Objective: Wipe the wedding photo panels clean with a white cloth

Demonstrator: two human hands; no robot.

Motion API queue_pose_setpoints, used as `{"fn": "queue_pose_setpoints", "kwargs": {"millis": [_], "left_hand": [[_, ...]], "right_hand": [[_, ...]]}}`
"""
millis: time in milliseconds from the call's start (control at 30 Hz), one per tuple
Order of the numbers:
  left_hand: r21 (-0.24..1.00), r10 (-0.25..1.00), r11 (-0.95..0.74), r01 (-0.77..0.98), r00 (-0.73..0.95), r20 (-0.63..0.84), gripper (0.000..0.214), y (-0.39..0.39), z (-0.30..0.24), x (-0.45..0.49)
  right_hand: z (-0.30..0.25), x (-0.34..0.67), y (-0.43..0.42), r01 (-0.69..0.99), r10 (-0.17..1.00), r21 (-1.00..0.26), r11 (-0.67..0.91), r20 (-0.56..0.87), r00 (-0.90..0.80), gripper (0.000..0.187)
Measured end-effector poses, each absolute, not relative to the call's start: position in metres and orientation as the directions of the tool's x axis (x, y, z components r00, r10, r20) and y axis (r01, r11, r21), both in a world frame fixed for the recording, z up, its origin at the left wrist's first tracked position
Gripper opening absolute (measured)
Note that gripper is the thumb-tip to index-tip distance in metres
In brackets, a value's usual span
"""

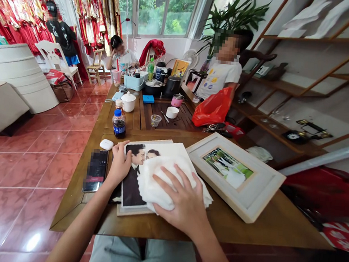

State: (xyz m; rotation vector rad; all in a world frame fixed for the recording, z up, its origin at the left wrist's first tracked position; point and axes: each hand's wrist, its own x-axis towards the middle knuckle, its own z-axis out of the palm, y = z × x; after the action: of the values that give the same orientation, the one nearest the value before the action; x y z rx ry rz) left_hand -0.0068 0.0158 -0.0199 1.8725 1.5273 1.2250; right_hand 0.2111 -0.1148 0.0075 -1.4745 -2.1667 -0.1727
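A large photo print point(132, 188) of two people in dark and light clothes lies on a pale board point(129, 214) at the table's near edge. Along its left border, my left hand point(119, 165) has its fingers bent over the edge, gripping it. My right hand point(183, 197) presses flat with spread fingers on a white cloth point(155, 172), which is bunched on the print and hides its middle and lower right. To the right, a thick white picture frame point(264, 189) with a small photo point(228, 167) in it lies face up at a slant.
Left of the print lie a phone point(95, 171), a white earbud case point(107, 144) and a blue-capped bottle point(119, 123). Beyond stand a lidded white cup point(128, 102), a small bowl point(172, 112) and a red plastic bag point(213, 108). A person point(221, 76) sits at the right; two others are farther back.
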Motion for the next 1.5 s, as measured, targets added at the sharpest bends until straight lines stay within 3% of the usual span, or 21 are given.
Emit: {"fn": "queue_pose_setpoints", "kwargs": {"millis": [333,667,833,1300,1500], "left_hand": [[0.781,0.931,-0.297,0.550,-0.018,0.366,0.033,0.018,-0.024,-0.008],[0.784,0.931,-0.320,0.531,0.024,0.364,0.022,0.015,-0.017,-0.009],[0.783,0.938,-0.307,0.541,0.033,0.345,0.019,0.014,-0.014,-0.011],[0.767,0.915,-0.334,0.548,-0.007,0.403,0.017,0.017,-0.021,-0.007],[0.767,0.917,-0.331,0.550,-0.005,0.399,0.017,0.019,-0.021,-0.009]], "right_hand": [[0.001,0.246,-0.115,0.952,0.839,-0.160,0.260,0.525,-0.141,0.046],[0.012,0.182,-0.112,0.861,0.812,-0.158,0.484,0.448,-0.374,0.061],[0.013,0.181,-0.112,0.836,0.809,-0.189,0.516,0.428,-0.403,0.061],[0.002,0.251,-0.113,0.963,0.848,-0.151,0.223,0.517,-0.115,0.046],[0.010,0.209,-0.112,0.909,0.845,-0.190,0.370,0.477,-0.244,0.053]]}}
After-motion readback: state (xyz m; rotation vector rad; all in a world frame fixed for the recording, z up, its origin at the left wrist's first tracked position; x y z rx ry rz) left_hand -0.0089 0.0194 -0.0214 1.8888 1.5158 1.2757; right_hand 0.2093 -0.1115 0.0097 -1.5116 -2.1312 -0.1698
